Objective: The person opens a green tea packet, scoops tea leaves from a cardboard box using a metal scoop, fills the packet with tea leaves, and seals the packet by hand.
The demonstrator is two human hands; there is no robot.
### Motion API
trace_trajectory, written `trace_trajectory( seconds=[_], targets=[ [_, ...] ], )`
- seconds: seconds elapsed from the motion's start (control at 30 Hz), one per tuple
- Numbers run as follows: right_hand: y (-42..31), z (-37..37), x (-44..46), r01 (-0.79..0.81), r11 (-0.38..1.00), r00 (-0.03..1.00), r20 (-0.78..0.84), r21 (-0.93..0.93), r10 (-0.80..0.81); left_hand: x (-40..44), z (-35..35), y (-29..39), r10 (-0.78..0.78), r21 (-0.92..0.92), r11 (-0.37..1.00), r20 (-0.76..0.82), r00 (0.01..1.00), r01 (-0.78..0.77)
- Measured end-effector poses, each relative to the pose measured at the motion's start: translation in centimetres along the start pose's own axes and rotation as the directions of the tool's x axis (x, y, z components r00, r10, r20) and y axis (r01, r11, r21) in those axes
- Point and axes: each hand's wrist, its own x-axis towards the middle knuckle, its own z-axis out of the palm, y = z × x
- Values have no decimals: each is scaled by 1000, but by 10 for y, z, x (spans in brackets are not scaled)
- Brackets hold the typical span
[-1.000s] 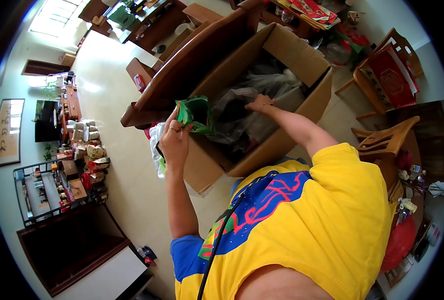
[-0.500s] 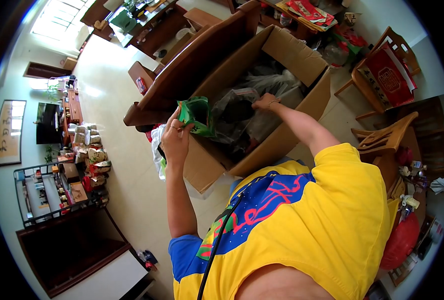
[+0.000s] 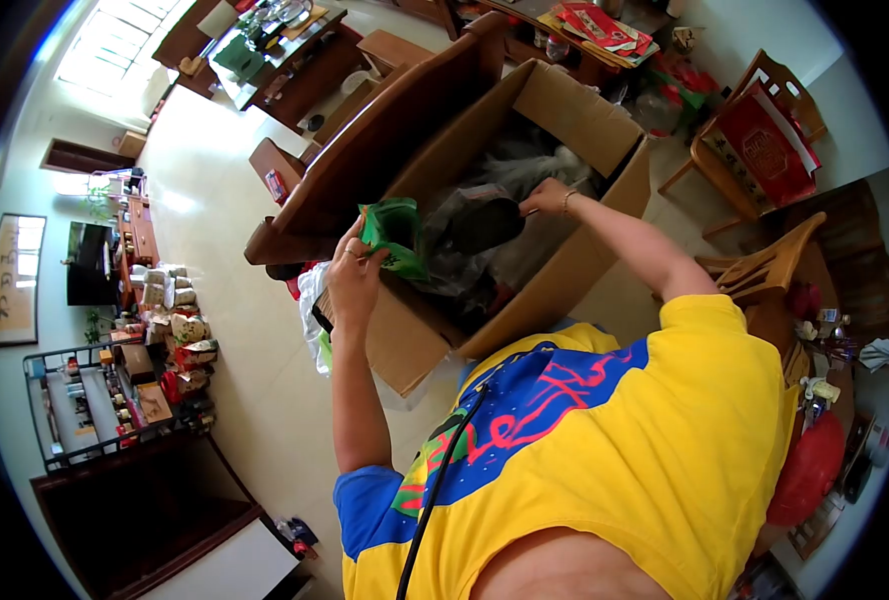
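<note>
My left hand [image 3: 356,275] is closed on the rim of a green bag [image 3: 401,235], whose mouth gapes open over the near left part of a large cardboard box [image 3: 553,285]. My right hand [image 3: 550,197] pinches the end of a dark, flat oval object [image 3: 488,226] inside the box; its exact kind is not clear. Around and beneath that object lies a crumpled clear plastic bag [image 3: 445,262]. More greyish plastic wrapping [image 3: 535,160] fills the far part of the box.
A dark wooden bench back [image 3: 390,130] runs along the box's far left side. White cloth or plastic [image 3: 315,310] lies by the near left flap. A wooden chair with a red bag [image 3: 765,150] stands on the right, with another wooden chair [image 3: 775,265] nearer.
My right hand has shifted slightly to the right, and the dark oval object now shows more fully at its fingers. My left hand still holds the green bag in much the same place.
</note>
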Motion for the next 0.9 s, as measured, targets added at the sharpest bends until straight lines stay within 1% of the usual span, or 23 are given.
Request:
trace_trajectory(
  seconds=[0.03, 0.07, 0.1, 0.17, 0.23, 0.27, 0.33, 0.4, 0.43, 0.47, 0.5, 0.53, 0.57, 0.63, 0.7, 0.77, 0.8, 0.87, 0.9],
  targets=[
    [-9, -12, -6, 15, 999, 999, 31, 46, -16, 0, 0, 0, -2, 2, 1000, -10, 1000, 2],
    [-24, -27, -15, 85, 996, 996, 20, 32, -86, 1, 1, -1, -5, -32, 999, 0, 1000, 5],
    [-37, -41, -24, 123, 986, 990, 60, 111, -130, 3, 2, -3, -7, -68, 998, 9, 1000, 7],
    [-84, -69, -61, 125, 992, 992, -23, 5, -125, 2, 6, -12, -21, -89, 996, 0, 1000, 21],
    [-101, -91, -65, 149, 989, 988, -28, 8, -149, 6, 7, -14, 10, -69, 998, 40, 999, -7],
    [-108, -101, -62, 175, 984, 984, -22, 38, -175, 7, 6, -13, 3, -64, 998, 59, 998, 1],
    [-152, -119, -97, 199, 980, 980, -17, 23, -198, 11, 10, -15, 6, -68, 998, 78, 997, -1],
    [-170, -130, -100, 236, 972, 971, 22, -5, -236, 16, 13, -17, 16, -72, 997, 100, 995, -9],
    [-177, -132, -97, 238, 971, 971, 15, -8, -238, 19, 13, -18, 50, -38, 998, 128, 990, -45],
    [-183, -133, -95, 281, 954, 959, -2, -101, -283, 22, 14, -19, 83, -7, 997, 159, 984, -83],
    [-190, -131, -94, 318, 928, 945, -13, -193, -326, 25, 14, -19, 90, -11, 996, 158, 983, -89],
    [-200, -125, -104, 325, 935, 941, -51, -144, -335, 29, 14, -19, 126, -10, 992, 173, 977, -126],
    [-205, -123, -98, 324, 935, 941, -57, -147, -335, 32, 15, -18, 160, -8, 987, 188, 969, -162],
    [-212, -118, -79, 223, 934, 966, -69, -279, -251, 37, 15, -16, 182, -2, 983, 203, 962, -186],
    [-222, -112, -76, 211, 928, 965, -85, -307, -248, 42, 13, -11, 202, 7, 978, 214, 956, -209],
    [-234, -109, -80, 182, 904, 966, -100, -386, -237, 46, 12, -6, 226, -16, 974, 211, 951, -227],
    [-241, -107, -84, 185, 903, 966, -98, -388, -240, 47, 13, -8, 224, -14, 974, 208, 952, -226],
    [-253, -104, -93, 119, 885, 970, -137, -451, -200, 48, 18, -14, 281, 2, 958, 184, 942, -287],
    [-258, -103, -95, 121, 884, 970, -135, -452, -202, 49, 18, -13, 280, 3, 958, 182, 943, -285]
  ],
)
